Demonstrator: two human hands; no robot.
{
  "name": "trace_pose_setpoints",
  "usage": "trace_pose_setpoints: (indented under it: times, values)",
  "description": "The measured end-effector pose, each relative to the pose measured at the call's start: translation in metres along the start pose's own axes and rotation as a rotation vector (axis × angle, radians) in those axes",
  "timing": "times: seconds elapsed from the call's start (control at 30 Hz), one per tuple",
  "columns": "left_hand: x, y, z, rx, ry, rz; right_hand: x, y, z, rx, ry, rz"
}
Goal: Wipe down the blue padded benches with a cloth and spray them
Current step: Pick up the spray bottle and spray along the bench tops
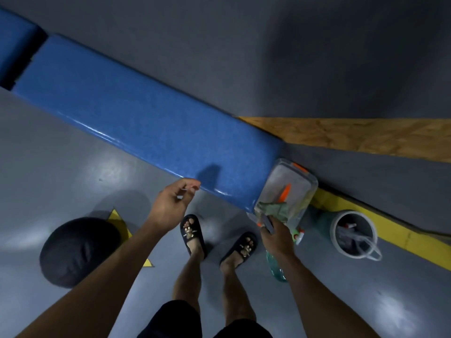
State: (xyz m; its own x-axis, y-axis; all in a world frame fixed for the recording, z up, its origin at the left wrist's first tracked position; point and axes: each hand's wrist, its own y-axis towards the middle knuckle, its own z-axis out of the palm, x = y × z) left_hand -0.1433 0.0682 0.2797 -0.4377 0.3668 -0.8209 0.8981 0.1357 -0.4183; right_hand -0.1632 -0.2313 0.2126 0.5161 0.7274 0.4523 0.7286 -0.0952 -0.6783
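Left hand [174,203] loosely curled, empty, at the blue bench's [136,118] six-o'clock edge; right hand [277,236] grips a spray bottle [278,267].

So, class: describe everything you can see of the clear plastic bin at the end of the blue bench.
The clear plastic bin is rectangular with rounded corners and an orange latch on its far rim. It stands on the grey floor against the end of the blue bench. Inside lies an orange object; a green cloth drapes over its near rim.

Dim, bluish cast. Glare streaks on the desk [136,118] front edge, soft sheen on the floor [48,167]. Wide-angle bending, slight blur throughout.
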Motion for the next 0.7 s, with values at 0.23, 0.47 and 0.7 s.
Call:
trace_pose_setpoints:
  times: [0.23,0.47,0.7]
  values:
    - [0.011,0.011,-0.018,0.04,0.036,0.038,0.044,0.034,-0.019,-0.156,0.16,0.037]
    - [0.032,0.011,-0.042,0.043,0.022,0.029,0.082,0.059,-0.032,-0.271,0.158,0.104]
    - [0.038,0.012,-0.077,0.03,-0.001,0.006,0.104,0.03,0.016,-0.053,0.055,-0.087]
